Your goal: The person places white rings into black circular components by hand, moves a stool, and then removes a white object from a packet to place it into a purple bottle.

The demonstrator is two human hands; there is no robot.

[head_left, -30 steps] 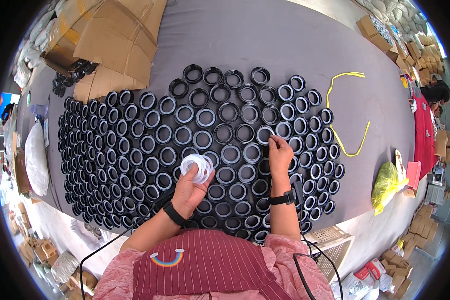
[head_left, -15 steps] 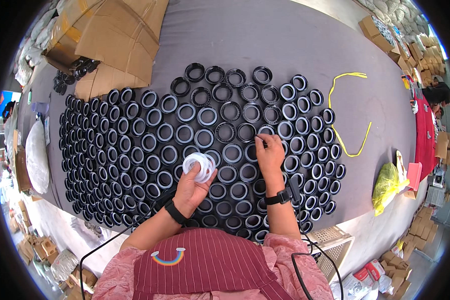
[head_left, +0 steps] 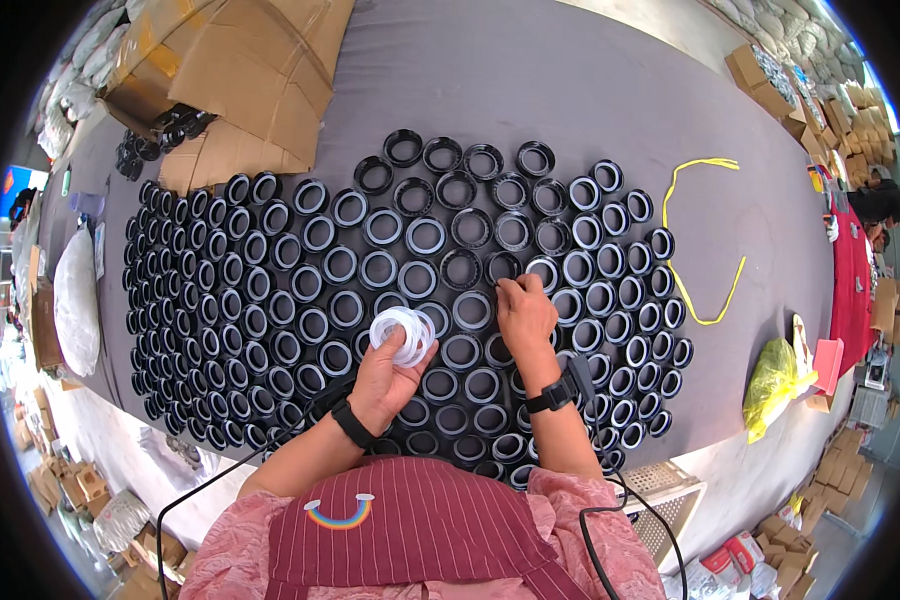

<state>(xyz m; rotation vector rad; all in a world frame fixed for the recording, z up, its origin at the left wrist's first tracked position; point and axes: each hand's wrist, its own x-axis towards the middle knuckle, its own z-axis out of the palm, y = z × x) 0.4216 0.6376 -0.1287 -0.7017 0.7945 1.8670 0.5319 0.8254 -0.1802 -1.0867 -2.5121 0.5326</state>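
My left hand (head_left: 390,375) is closed around a small stack of translucent white rings (head_left: 395,335), held above the table. Many round black rings stand in crowded rows below; most show a pale inner band, like this one (head_left: 379,269). A group at the far middle looks plain black inside, such as this black ring (head_left: 472,229). My right hand (head_left: 527,312) has its thumb and fingers pinched together at the near edge of another black ring (head_left: 504,266). Its fingertips hide what, if anything, is between them.
A large opened cardboard box (head_left: 240,80) stands at the far left, with loose black parts (head_left: 182,124) beside it. A yellow strap (head_left: 670,240) curves on the grey tabletop (head_left: 530,70) at right. A yellow plastic bag (head_left: 778,385) and pink box (head_left: 828,358) lie near the right edge.
My right hand has shifted slightly left and nearer, from between two rings to the edge of the left one. My left hand keeps the white rings. The view has turned a little.
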